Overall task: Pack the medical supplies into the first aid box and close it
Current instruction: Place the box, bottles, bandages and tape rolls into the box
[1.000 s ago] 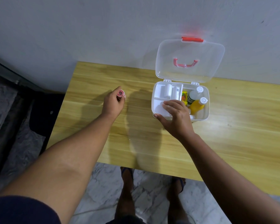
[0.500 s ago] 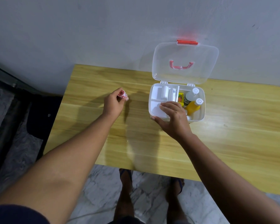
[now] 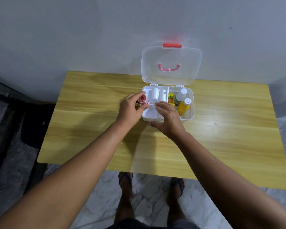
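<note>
No text can be read. The clear bottle in the first aid box carries a label with dark print too small to make out; the yellow packet shows only blurred colours.

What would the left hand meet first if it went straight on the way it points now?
The left hand, pinching a red-and-white roll, points right and away into the first aid box. First in line is probably the white bandage roll in the insert tray, though the hand's height is unclear.

Soft indoor light, wide-angle edge distortion
</note>
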